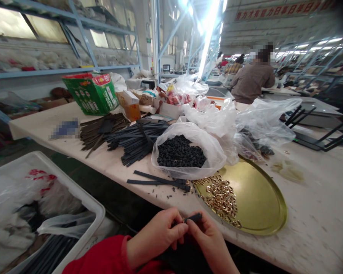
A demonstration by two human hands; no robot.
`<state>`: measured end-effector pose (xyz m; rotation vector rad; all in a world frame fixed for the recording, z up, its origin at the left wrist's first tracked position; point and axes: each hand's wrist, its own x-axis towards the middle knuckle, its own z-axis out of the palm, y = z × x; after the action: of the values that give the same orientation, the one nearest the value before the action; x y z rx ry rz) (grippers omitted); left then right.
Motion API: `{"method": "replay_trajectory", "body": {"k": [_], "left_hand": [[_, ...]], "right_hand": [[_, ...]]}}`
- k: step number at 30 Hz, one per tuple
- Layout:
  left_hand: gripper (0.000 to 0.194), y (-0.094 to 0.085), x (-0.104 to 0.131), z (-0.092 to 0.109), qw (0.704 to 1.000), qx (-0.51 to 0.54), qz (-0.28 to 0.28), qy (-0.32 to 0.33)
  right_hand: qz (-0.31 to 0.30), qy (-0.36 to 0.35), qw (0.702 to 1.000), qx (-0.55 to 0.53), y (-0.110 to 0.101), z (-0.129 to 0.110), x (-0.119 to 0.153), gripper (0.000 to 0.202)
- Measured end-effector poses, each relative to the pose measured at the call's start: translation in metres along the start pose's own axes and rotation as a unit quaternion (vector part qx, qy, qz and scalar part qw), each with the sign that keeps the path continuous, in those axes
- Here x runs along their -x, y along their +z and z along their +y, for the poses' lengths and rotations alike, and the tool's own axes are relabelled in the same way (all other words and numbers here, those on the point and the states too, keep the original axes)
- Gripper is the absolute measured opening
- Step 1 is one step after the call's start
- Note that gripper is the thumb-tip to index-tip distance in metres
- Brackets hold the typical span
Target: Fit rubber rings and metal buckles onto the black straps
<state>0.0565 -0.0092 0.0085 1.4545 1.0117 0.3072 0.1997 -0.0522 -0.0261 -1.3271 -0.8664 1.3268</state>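
Note:
Close to my body, below the table's front edge, my left hand (161, 232) and my right hand (207, 238) meet with fingers pinched. Between them is a dark strap (195, 217), its end sticking out over the right fingers. A tiny shiny bit shows at the left fingertips, too small to make out. Just beyond lie a couple of dark straps (157, 179) with scattered black bits. To the right, gold-coloured metal buckles (221, 198) are heaped on the left side of a round brass-coloured tray (258, 198). An opened plastic bag (214, 154) holds many small black pieces (180, 152).
Bundles of black straps (144, 135) and brown straps (103, 131) lie behind, near a green carton (91, 93). A white bin (100, 215) with bags and straps stands at lower left. Plastic bags (265, 118) and a black rack (317, 140) are at right. A person (250, 83) sits farther back.

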Motion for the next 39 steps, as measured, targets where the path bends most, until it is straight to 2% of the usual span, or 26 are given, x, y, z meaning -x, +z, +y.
{"method": "replay_trajectory", "body": {"k": [5, 9, 11, 14, 15, 18, 22, 26, 30, 32, 33, 34, 36, 39], "left_hand": [[0.02, -0.012, -0.013, 0.0, 0.999, 0.051, 0.013, -0.004], [0.015, -0.023, -0.026, 0.006, 0.999, 0.005, 0.04, 0.033], [0.01, -0.029, -0.032, 0.009, 0.997, -0.036, 0.046, 0.058], [0.01, -0.036, -0.045, 0.009, 0.996, -0.038, 0.057, 0.055], [0.01, -0.038, -0.05, 0.007, 0.997, -0.025, 0.056, 0.05], [0.009, -0.041, -0.063, -0.001, 0.998, 0.015, 0.043, 0.035], [0.011, -0.044, -0.071, -0.011, 0.998, 0.053, 0.027, 0.016], [0.013, -0.047, -0.071, -0.017, 0.995, 0.056, 0.075, 0.028], [0.016, -0.05, -0.067, -0.004, 0.987, 0.059, 0.136, 0.059], [0.018, -0.049, -0.063, 0.008, 0.981, 0.063, 0.163, 0.085], [0.02, -0.048, -0.061, 0.014, 0.978, 0.06, 0.172, 0.097], [0.021, -0.047, -0.058, 0.02, 0.977, 0.053, 0.179, 0.106], [0.021, -0.041, -0.052, 0.029, 0.975, 0.033, 0.188, 0.118], [0.02, -0.032, -0.042, 0.033, 0.975, -0.015, 0.187, 0.12]], "right_hand": [[-0.059, -0.035, 0.996, 0.051, 0.0, -0.003, -0.011, 0.029], [-0.107, -0.106, 0.968, 0.199, -0.007, -0.025, -0.038, 0.03], [-0.07, -0.17, 0.941, 0.286, -0.013, -0.048, -0.063, 0.027], [0.047, -0.237, 0.879, 0.41, -0.023, -0.081, -0.118, 0.019], [0.051, -0.234, 0.854, 0.461, -0.024, -0.087, -0.137, 0.016], [0.028, -0.202, 0.835, 0.512, -0.024, -0.085, -0.185, 0.013], [0.01, -0.163, 0.835, 0.526, -0.019, -0.062, -0.209, 0.016], [0.027, -0.165, 0.863, 0.476, -0.02, -0.062, -0.204, 0.015], [0.032, -0.162, 0.913, 0.374, -0.018, -0.076, -0.171, 0.007], [0.012, -0.112, 0.966, 0.234, -0.014, -0.077, -0.144, 0.017], [-0.001, -0.067, 0.989, 0.128, -0.011, -0.076, -0.129, 0.021], [-0.015, -0.018, 1.0, 0.018, -0.008, -0.074, -0.115, 0.025], [-0.034, 0.058, 0.985, -0.157, -0.002, -0.069, -0.091, 0.029], [-0.034, 0.083, 0.967, -0.24, 0.001, -0.059, -0.068, 0.028]]}}
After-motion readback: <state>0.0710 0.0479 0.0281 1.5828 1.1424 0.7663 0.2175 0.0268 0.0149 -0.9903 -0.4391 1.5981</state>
